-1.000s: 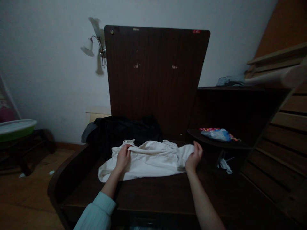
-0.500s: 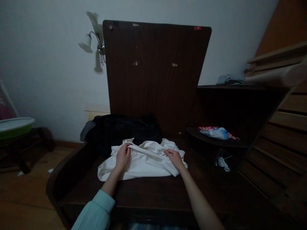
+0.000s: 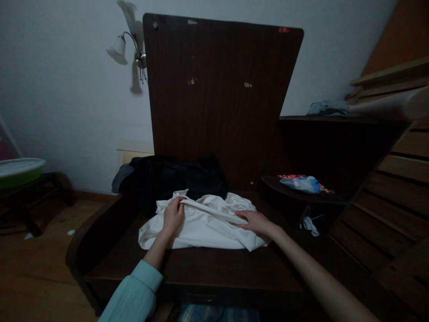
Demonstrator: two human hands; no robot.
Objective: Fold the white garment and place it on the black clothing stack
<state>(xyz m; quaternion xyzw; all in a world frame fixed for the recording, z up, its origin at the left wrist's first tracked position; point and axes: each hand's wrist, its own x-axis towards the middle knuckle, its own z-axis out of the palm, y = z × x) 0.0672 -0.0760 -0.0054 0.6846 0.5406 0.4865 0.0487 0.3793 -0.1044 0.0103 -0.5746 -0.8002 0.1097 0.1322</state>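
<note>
A white garment [image 3: 208, 235], probably a shirt, lies crumpled on the dark wooden surface [image 3: 201, 268] in front of me. My left hand [image 3: 174, 215] pinches a folded strip of it near its left side, thumb and fingers closed on the cloth. At the other end of that strip, my right hand [image 3: 253, 221] has its thumb and fingers closed on the fabric. The strip runs stretched at a slant between both hands. Behind the garment a heap of black cloth [image 3: 174, 179] rests against the upright board.
A tall dark board [image 3: 221, 98] stands at the back, beside a wall lamp [image 3: 119, 50]. To the right, a corner shelf [image 3: 308, 197] holds a plastic bag [image 3: 301, 184]. A green basin [image 3: 20, 174] sits on a stool at far left. A curved armrest [image 3: 90, 237] borders the left.
My right hand has shifted right and turned to lie more sideways, drawing the strip longer. My left hand stays on the cloth. The view has tilted slightly down.
</note>
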